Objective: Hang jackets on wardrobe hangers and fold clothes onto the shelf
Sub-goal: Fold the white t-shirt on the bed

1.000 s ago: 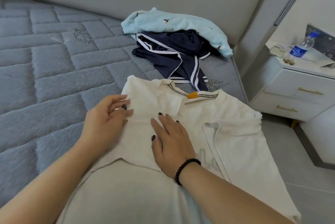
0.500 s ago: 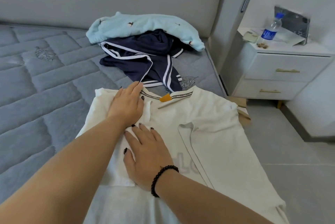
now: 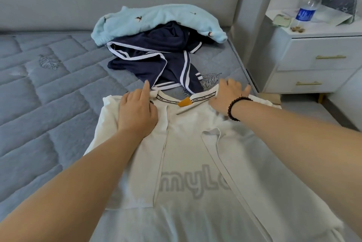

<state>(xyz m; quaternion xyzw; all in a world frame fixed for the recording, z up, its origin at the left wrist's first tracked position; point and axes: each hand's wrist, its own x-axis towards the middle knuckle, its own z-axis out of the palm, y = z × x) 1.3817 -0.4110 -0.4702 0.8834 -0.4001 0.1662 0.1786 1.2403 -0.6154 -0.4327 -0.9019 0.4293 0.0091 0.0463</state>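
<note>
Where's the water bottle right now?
In the head view, the water bottle stands upright at far right on the white nightstand, beside the bed.

Grey letters show through the white shirt [image 3: 195, 163] from its underside: "myL" reads plainly, with more letters cut off by folds on either side. The neck tape [image 3: 201, 97] carries small repeated black print, too small to read. The bottle [image 3: 308, 9] has a blue label, its white lettering blurred.
</note>
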